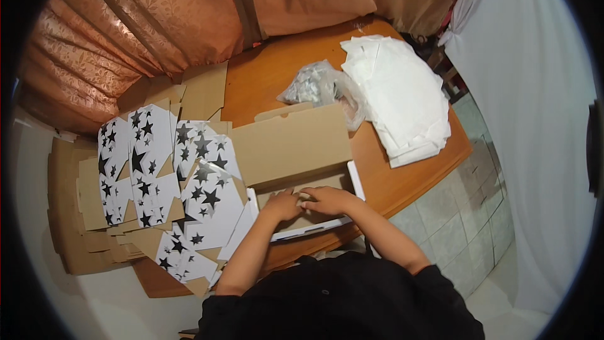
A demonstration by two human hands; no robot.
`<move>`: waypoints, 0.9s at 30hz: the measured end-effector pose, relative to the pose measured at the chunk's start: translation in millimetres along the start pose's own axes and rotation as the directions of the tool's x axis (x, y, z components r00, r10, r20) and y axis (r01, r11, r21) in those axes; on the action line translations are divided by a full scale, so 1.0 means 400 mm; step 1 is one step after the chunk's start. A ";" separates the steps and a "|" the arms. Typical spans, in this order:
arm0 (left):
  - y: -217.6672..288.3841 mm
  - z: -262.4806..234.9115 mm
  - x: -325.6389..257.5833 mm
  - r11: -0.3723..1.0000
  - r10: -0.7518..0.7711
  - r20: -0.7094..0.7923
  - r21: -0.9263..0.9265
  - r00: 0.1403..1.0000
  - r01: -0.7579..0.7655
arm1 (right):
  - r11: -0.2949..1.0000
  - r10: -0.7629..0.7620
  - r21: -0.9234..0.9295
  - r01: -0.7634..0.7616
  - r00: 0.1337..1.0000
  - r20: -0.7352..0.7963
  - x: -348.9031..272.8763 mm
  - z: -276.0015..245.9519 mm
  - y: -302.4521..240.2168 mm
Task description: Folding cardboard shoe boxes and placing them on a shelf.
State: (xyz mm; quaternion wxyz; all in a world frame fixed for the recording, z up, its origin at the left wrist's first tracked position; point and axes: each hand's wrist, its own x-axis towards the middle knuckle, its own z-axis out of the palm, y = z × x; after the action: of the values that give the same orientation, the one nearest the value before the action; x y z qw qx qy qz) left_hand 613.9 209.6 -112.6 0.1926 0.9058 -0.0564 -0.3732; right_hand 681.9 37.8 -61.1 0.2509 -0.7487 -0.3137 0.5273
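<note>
An open cardboard box (314,219), brown inside with white outer edges, lies before me at the table's front edge. Its brown lid (292,141) is raised at the far side. Inside the box, my left hand (284,204) rests low over the bottom, fingers loosely extended and partly hidden. My right hand (325,200) reaches in from the other side, its fingers stretched leftward close to the left hand. Neither hand appears to hold anything.
Flat cardboard pieces with black stars on white (211,198) are heaped at left. Behind the lid sits a clear plastic bag (311,82) with greyish contents. A stack of white sheets (402,97) covers the wooden table's (264,63) right part. Orange curtains (170,12) hang behind.
</note>
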 end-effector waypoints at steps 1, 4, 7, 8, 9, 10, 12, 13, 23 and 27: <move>0.031 -0.055 -0.042 0.998 -0.044 -0.024 -0.048 0.999 0.043 | 0.981 -0.184 0.015 0.196 0.941 -0.283 -0.046 0.007 0.007; 0.119 -0.147 -0.124 0.987 -0.119 -0.107 -0.122 0.987 0.106 | 0.870 -0.248 0.188 0.456 0.734 -0.632 -0.170 -0.073 0.019; 0.220 -0.196 -0.137 0.986 -0.040 -0.265 -0.167 0.963 -0.005 | 0.839 -0.102 0.203 0.505 0.512 -0.853 -0.215 -0.152 0.164; 0.259 -0.207 -0.125 0.976 0.068 -0.350 -0.172 0.934 -0.136 | 0.840 -0.117 0.191 0.507 0.515 -0.849 -0.217 -0.174 0.225; 0.296 -0.203 -0.105 0.953 0.136 -0.408 -0.196 0.903 -0.232 | 0.905 -0.094 0.089 0.416 0.400 -0.911 -0.207 -0.197 0.289; 0.333 -0.198 -0.081 0.954 0.128 -0.421 -0.197 0.898 -0.228 | 0.953 -0.083 0.005 0.303 0.278 -0.957 -0.202 -0.212 0.347; 0.412 -0.188 -0.037 0.903 0.239 -0.483 -0.210 0.843 -0.376 | 0.979 -0.184 -0.154 0.133 0.266 -0.946 -0.213 -0.235 0.408; 0.458 -0.182 -0.025 0.903 0.221 -0.498 -0.221 0.838 -0.369 | 0.976 -0.200 -0.215 -0.043 0.230 -0.952 -0.210 -0.239 0.433; 0.600 -0.134 0.072 0.913 0.129 -0.471 -0.286 0.873 -0.290 | 0.864 -0.297 -0.403 -0.301 0.343 -0.891 -0.211 -0.282 0.590; 0.643 -0.137 0.100 0.944 0.136 -0.413 -0.223 0.901 -0.244 | 0.869 -0.338 -0.412 -0.274 0.279 -0.899 -0.218 -0.279 0.587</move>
State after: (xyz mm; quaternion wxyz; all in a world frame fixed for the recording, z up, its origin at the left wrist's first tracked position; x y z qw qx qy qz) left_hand 691.4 -19.7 -2.8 0.3571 0.9173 -0.0542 -0.1679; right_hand 814.1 -190.4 -136.3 0.1986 -0.9412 -0.2374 -0.1351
